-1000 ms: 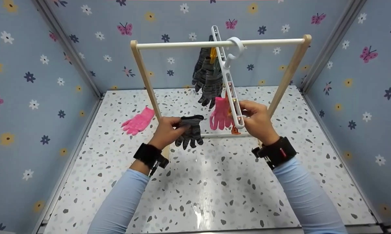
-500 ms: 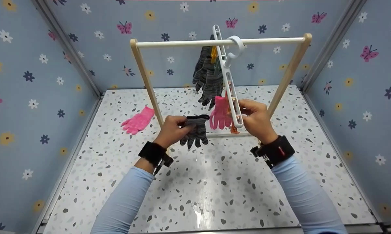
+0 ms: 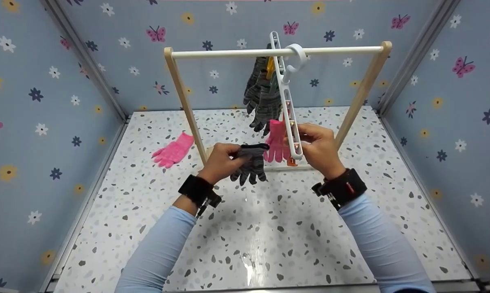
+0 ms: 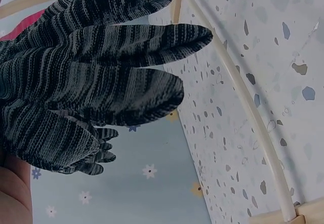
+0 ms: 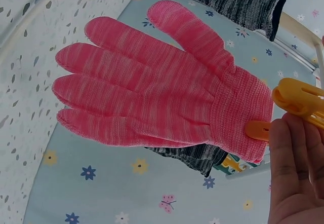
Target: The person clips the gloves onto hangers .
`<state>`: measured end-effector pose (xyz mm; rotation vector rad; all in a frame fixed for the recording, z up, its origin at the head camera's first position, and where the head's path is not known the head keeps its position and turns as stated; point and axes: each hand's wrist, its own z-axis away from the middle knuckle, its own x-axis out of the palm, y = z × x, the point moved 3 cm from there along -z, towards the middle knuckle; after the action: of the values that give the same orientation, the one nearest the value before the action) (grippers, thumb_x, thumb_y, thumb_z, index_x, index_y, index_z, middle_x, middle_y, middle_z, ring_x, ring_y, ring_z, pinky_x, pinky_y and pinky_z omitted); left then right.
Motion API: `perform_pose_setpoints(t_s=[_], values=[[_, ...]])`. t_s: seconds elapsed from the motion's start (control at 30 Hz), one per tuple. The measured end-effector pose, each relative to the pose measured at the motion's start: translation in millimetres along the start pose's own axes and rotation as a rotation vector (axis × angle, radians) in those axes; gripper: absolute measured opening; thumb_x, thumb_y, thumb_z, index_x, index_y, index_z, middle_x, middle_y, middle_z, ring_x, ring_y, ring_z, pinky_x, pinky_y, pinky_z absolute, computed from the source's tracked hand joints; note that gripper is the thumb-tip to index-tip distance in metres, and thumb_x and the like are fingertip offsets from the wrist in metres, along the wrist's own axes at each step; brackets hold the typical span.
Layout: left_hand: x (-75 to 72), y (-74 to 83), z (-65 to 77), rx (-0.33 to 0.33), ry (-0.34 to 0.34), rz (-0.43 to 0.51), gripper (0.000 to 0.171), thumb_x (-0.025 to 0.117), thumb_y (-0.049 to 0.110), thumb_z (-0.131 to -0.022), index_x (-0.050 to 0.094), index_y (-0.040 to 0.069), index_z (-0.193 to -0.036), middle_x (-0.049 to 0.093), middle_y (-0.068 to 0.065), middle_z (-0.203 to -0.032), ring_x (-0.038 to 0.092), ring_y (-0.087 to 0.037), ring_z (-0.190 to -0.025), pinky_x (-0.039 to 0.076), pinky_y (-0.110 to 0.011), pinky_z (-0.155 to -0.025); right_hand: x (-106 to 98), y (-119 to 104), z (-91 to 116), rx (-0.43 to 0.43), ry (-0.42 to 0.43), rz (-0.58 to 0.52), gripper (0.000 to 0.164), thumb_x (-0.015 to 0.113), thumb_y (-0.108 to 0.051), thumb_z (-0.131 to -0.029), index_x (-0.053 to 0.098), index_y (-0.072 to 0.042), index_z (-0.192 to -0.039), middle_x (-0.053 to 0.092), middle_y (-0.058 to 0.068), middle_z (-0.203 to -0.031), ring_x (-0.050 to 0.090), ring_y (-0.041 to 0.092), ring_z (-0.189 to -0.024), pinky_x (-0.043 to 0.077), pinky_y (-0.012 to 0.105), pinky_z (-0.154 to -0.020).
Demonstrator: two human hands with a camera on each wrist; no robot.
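Note:
My left hand [image 3: 220,163] pinches the cuff of a grey-black striped knit glove [image 3: 253,163], whose fingers hang down. The glove's striped fingers [image 4: 121,72] fill much of the left wrist view. My right hand [image 3: 321,151] is at the near end of a white clip hanger [image 3: 284,88]. There it grips a yellow clothespin [image 5: 298,98]; the thumb is mostly hidden. Beside it a pink glove [image 5: 152,87] hangs by its cuff from an orange clothespin [image 5: 257,130]. Grey striped gloves [image 3: 265,97] hang at the hanger's far end.
A wooden rack with a white rail [image 3: 228,53] carries the hanger by its hook [image 3: 297,57]. Another pink glove [image 3: 173,150] lies on the speckled table [image 3: 245,240], left of the rack. Flower-patterned walls [image 3: 212,36] surround the table.
My left hand has carried the grey striped glove to the right, closer to the hanger. My right hand stays at the hanger's near end, which has shifted slightly left.

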<state>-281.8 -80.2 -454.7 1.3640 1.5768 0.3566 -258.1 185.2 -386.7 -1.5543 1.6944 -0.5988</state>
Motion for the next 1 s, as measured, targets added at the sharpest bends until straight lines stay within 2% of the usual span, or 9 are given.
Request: perform_pose_setpoints(t_s=[0.17,0.23,0.3,0.4,0.5,0.63,0.83,0.93,1.0], values=[[3.7,-1.2,-2.2,0.020,-0.017,0.012,0.012,0.079,0.002,-0.093,0.078,-0.005,-0.082,0.077,-0.016,-0.079,0.061,-0.013,-0.069,0.047,-0.020,-0.066,1.4,3.4,-1.9,-0.020,-0.011,0.000,0.019,0.083,0.016,-0.083,0.079,0.015,-0.101,0.077,-0.019,-0.093,0.074,0.002,-0.085,0.063,0.020,-0.082],[5.1,-1.2,-3.1,0.024,-0.022,0.020,0.014,0.078,0.001,-0.093,0.076,-0.005,-0.080,0.074,-0.012,-0.075,0.059,-0.014,-0.068,0.046,-0.021,-0.065,1.7,3.7,-2.1,-0.014,-0.009,-0.002,0.019,0.083,0.015,-0.083,0.079,0.014,-0.102,0.078,-0.017,-0.094,0.074,0.002,-0.086,0.063,0.020,-0.083],[6.6,-0.7,-4.0,0.028,-0.029,0.018,0.018,0.077,0.001,-0.093,0.072,-0.005,-0.077,0.067,-0.006,-0.069,0.054,-0.013,-0.066,0.043,-0.022,-0.064,2.1,3.3,-2.1,-0.002,-0.003,-0.010,0.019,0.083,0.015,-0.084,0.079,0.014,-0.102,0.080,-0.007,-0.095,0.074,0.002,-0.086,0.063,0.020,-0.083],[9.4,1.2,-5.3,0.022,-0.039,0.019,0.023,0.077,0.001,-0.094,0.067,-0.003,-0.073,0.055,0.002,-0.065,0.047,-0.011,-0.063,0.039,-0.024,-0.063,3.5,2.4,-1.8,0.017,0.004,-0.030,0.020,0.082,0.015,-0.085,0.079,0.015,-0.104,0.080,0.016,-0.097,0.075,0.004,-0.085,0.063,0.020,-0.081],[12.5,3.5,-6.6,0.019,-0.047,0.020,0.023,0.077,0.002,-0.095,0.067,-0.003,-0.074,0.054,0.002,-0.065,0.046,-0.010,-0.063,0.038,-0.024,-0.063,4.9,3.3,-1.6,0.029,0.006,-0.042,0.019,0.079,0.017,-0.086,0.077,0.017,-0.105,0.078,0.030,-0.095,0.077,0.007,-0.082,0.062,0.019,-0.077],[16.9,4.9,-8.4,0.015,-0.059,0.030,0.022,0.077,0.003,-0.095,0.069,-0.004,-0.075,0.059,-0.001,-0.066,0.049,-0.008,-0.062,0.039,-0.022,-0.062,5.4,4.5,-1.2,0.031,0.015,-0.056,0.018,0.076,0.021,-0.086,0.077,0.019,-0.104,0.077,0.031,-0.093,0.076,0.008,-0.078,0.061,0.019,-0.071],[23.2,4.4,-10.6,0.034,-0.067,0.039,0.025,0.077,0.002,-0.095,0.066,-0.003,-0.072,0.055,0.000,-0.064,0.048,-0.008,-0.059,0.038,-0.021,-0.060,6.4,5.2,-1.9,0.020,0.016,-0.087,0.018,0.076,0.020,-0.087,0.077,0.019,-0.104,0.076,0.032,-0.090,0.076,0.012,-0.073,0.059,0.019,-0.066],[26.2,4.1,-11.1,0.044,-0.068,0.029,0.024,0.077,0.003,-0.095,0.068,-0.003,-0.073,0.059,-0.003,-0.065,0.049,-0.008,-0.061,0.039,-0.021,-0.061,7.2,6.6,-2.0,0.015,0.017,-0.109,0.017,0.074,0.022,-0.087,0.075,0.021,-0.104,0.078,0.026,-0.088,0.074,0.011,-0.071,0.059,0.019,-0.064],[28.0,4.3,-11.2,0.039,-0.075,0.025,0.023,0.077,0.003,-0.095,0.069,-0.003,-0.074,0.062,-0.005,-0.066,0.049,-0.009,-0.061,0.039,-0.022,-0.061,7.4,6.7,-2.0,0.003,0.015,-0.116,0.015,0.073,0.023,-0.088,0.075,0.022,-0.103,0.080,0.014,-0.087,0.073,0.007,-0.071,0.059,0.019,-0.064]])
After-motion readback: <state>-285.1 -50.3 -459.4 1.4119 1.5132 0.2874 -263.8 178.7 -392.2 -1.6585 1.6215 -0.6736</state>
